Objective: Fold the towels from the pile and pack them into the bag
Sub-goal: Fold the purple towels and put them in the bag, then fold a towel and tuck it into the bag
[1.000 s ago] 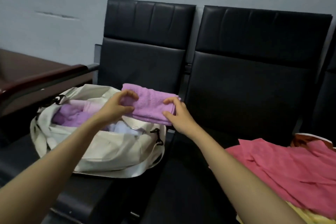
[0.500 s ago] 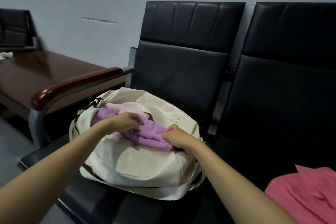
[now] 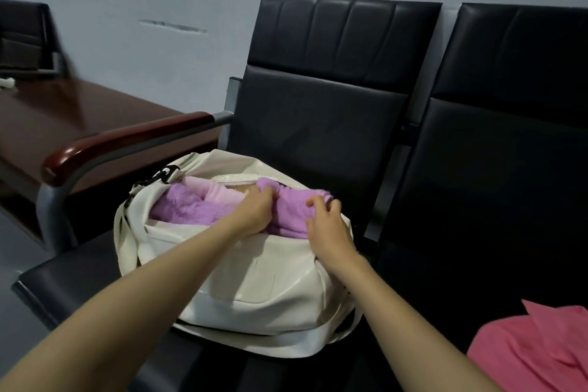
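As 2 hands reach into the bag (image 3: 254,283), left hand (image 3: 254,215) grips the purple towel (image 3: 291,212). Right hand (image 3: 331,227) pinches its end just beside; pink towel (image 3: 534,350) lies well right.

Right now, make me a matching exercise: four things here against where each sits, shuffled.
1 cream fabric bag
2 purple fluffy towel
3 pink cloth
4 dark red wooden armrest

A lower right corner of view
B inside the bag
C on the left black padded seat
D beside the bag, to its left

Pairs: 1-C, 2-B, 3-A, 4-D
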Demonstrator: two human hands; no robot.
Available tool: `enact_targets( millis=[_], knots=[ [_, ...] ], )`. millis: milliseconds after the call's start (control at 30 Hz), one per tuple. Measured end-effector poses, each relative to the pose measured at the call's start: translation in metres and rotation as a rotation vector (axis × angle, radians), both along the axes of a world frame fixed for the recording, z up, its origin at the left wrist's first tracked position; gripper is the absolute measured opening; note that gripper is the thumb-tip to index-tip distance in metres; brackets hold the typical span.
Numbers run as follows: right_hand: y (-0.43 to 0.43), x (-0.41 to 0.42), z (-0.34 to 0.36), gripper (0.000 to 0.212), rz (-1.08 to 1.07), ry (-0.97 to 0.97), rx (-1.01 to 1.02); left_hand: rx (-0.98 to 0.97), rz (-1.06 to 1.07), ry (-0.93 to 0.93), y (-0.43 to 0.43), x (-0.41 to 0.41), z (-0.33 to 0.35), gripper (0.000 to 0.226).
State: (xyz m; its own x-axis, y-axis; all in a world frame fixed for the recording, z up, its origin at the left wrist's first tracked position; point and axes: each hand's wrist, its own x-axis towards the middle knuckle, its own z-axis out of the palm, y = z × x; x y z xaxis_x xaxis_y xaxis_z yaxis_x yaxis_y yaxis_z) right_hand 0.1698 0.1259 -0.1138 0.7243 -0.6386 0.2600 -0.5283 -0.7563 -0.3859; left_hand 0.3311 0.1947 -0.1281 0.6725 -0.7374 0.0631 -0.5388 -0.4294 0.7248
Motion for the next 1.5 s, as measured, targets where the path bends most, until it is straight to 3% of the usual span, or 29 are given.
enact_targets(
  millis=[67,200,333,467,567,667,733,800,900,967,1200,1333,1500],
  knots=[
    [-0.002,0.002,-0.003,0.036,-0.004,0.145,-0.034,0.058,-0.03,-0.161,-0.006,0.001,-0.019,0.047],
    [-0.005,0.012,0.0,0.039,-0.089,0.264,-0.08,0.251,-0.082,-0.34,-0.009,-0.014,-0.008,0.04],
    [0.001,0.022,0.0,0.039,-0.145,0.427,-0.161,0.434,-0.137,-0.511,-0.013,-0.007,-0.01,0.059],
    [-0.012,0.019,0.01,0.045,-0.129,0.575,-0.131,0.503,-0.052,-0.727,-0.014,-0.011,-0.004,0.041],
    [-0.016,0.019,0.014,0.046,-0.135,0.599,-0.129,0.487,-0.121,-0.859,-0.021,-0.02,-0.001,0.041],
    [-0.008,0.02,0.012,0.039,-0.142,0.551,-0.364,0.364,-0.165,-0.749,-0.014,-0.021,0.001,0.035],
    [-0.006,0.014,0.007,0.035,-0.037,0.486,-0.554,0.295,-0.221,-0.682,-0.005,-0.018,-0.005,0.04],
    [-0.011,0.007,-0.002,0.037,0.084,0.463,-0.617,0.376,-0.321,-0.66,0.001,-0.018,-0.015,0.048],
    [-0.024,0.001,-0.015,0.051,0.088,0.583,-0.504,0.547,-0.36,-0.605,-0.006,-0.018,-0.028,0.05],
    [-0.031,0.003,-0.019,0.055,0.091,0.613,-0.391,0.521,-0.358,-0.481,-0.011,-0.016,-0.025,0.048],
    [-0.035,-0.05,0.008,0.026,0.275,0.051,-0.209,0.157,-0.132,-0.302,0.005,-0.046,0.004,0.026],
    [-0.038,-0.138,0.026,0.023,0.109,-0.01,-0.178,-0.028,-0.149,-0.292,0.011,-0.114,0.023,0.024],
    [-0.044,-0.275,0.039,0.023,-0.183,-0.074,-0.107,-0.089,-0.386,-0.295,-0.01,-0.23,0.039,0.023]
  ],
)
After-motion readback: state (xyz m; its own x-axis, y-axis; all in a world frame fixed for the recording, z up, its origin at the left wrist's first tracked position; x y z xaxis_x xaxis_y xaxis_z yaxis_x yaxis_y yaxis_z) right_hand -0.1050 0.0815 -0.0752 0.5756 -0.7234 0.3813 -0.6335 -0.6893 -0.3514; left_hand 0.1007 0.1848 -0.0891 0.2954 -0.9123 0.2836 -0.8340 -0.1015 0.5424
